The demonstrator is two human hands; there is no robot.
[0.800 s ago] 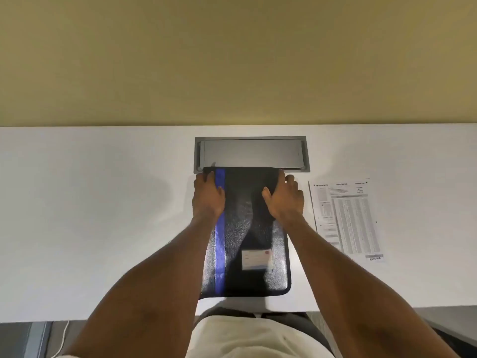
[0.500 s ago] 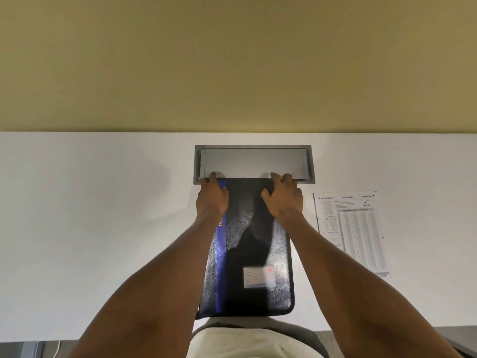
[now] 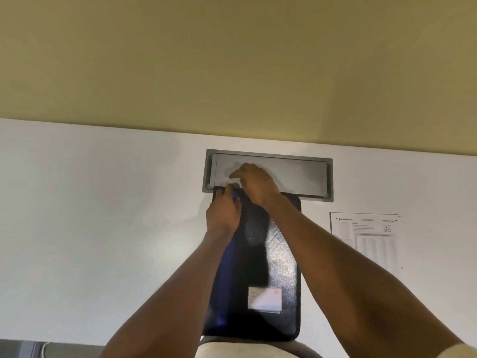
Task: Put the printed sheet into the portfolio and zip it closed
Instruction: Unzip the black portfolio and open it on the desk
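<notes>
Both hands work at the far left corner of the portfolio (image 3: 281, 267), the left hand (image 3: 224, 215) gripping it, the right hand (image 3: 254, 186) seemingly pinching the zip pull, while the printed sheet (image 3: 369, 241) lies right of the portfolio, not yet inside.

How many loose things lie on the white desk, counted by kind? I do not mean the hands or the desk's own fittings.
Portfolio, black with a blue stripe: 1
Printed sheet, to the right of it: 1
Total: 2

The grey hatch set into the desk is not counted.
</notes>
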